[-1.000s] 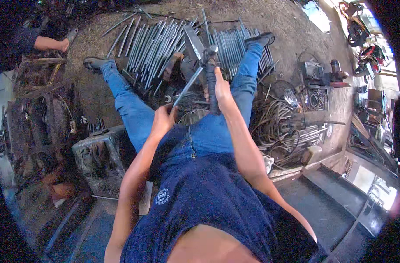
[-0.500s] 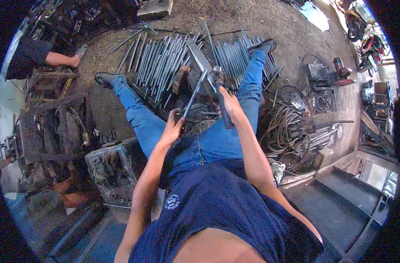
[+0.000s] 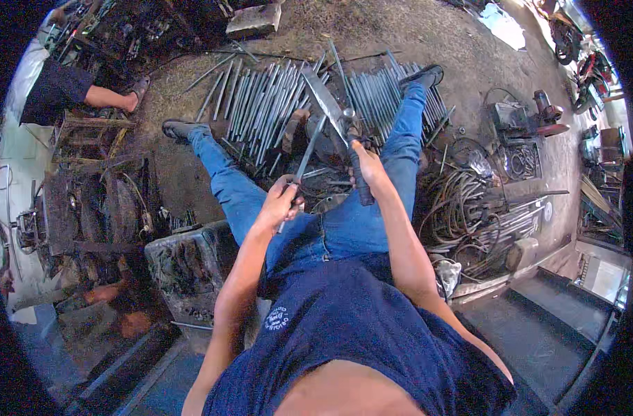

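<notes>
My left hand (image 3: pixel 282 201) is closed around a slim grey metal rod (image 3: pixel 308 156). The rod slants up and away to the right, and a short end of it shows below my fingers. In my right hand (image 3: pixel 369 168) I grip a hammer by its dark handle (image 3: pixel 360 182). The hammer's head (image 3: pixel 349 115) is at the far end, close to the rod's upper tip; whether they touch I cannot tell. Just beyond lies a long flat metal bar (image 3: pixel 322 93), partly hidden by the hammer. A brown wooden block (image 3: pixel 295 128) sits left of the rod's tip.
Two spreads of metal rods, left (image 3: pixel 261 100) and right (image 3: pixel 375 97), cover the ground between my feet. Coiled cable (image 3: pixel 455 201) and more rods lie to my right, near a machine (image 3: pixel 507 118). A stained block (image 3: pixel 191 267) stands left. Another person's leg (image 3: pixel 112 97) shows far left.
The rod now sticks out below my left hand, whose fingers have closed more around it. My right hand still holds the hammer in much the same place. The whole view has shifted slightly.
</notes>
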A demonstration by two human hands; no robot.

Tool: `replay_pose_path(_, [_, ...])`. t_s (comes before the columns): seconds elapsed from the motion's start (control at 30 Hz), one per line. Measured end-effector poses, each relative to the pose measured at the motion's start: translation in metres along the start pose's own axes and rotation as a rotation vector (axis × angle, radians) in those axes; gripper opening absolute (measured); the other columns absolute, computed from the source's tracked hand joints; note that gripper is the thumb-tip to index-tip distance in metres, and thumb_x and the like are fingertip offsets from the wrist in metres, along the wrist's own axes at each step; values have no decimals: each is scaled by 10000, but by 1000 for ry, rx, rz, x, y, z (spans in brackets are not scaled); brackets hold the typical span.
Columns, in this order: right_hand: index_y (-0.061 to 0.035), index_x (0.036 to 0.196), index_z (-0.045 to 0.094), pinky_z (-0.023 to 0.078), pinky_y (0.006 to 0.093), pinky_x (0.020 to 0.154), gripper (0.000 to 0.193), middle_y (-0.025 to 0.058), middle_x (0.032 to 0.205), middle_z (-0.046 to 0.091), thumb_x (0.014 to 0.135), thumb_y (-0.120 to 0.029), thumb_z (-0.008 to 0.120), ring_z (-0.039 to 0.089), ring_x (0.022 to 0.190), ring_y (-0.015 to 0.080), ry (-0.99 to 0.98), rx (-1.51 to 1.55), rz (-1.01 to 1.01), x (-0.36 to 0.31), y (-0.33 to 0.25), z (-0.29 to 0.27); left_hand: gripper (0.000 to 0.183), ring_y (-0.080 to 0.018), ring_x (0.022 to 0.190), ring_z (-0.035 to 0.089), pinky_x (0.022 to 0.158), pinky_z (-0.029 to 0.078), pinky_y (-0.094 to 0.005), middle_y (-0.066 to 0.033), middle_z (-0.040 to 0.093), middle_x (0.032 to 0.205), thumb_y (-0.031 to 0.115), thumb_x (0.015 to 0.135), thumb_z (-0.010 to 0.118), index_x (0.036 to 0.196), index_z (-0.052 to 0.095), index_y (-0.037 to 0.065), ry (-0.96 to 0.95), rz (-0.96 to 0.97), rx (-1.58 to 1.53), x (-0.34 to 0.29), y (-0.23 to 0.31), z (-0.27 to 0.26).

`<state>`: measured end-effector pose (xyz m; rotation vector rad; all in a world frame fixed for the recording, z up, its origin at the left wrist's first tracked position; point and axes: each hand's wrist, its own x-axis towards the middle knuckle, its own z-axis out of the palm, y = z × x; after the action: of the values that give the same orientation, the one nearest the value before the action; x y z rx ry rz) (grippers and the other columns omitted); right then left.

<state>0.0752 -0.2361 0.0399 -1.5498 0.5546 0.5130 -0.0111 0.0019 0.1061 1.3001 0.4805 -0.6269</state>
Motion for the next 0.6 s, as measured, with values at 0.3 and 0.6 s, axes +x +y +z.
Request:
replay_pose_path(0.3, [-39, 858, 578, 423, 318, 419, 512, 57, 601, 543, 912, -540, 486, 509, 447, 170, -8, 39, 44, -7, -7, 5, 195, -80, 444, 365, 368, 272, -230, -31, 463, 703, 121, 942, 413, 1137, 426, 120, -20, -160, 84, 49, 2, -18])
replay_pose_path(0.6, [-41, 898, 537, 445, 324, 427, 517, 64, 617, 539, 898, -557, 496, 529, 465, 170, -34, 30, 23, -3, -3, 6, 270, -137, 545, 524, 441, 393, -299, -43, 585, 716, 31, 825, 388, 985, 606, 38, -158, -233, 141, 129, -36, -25])
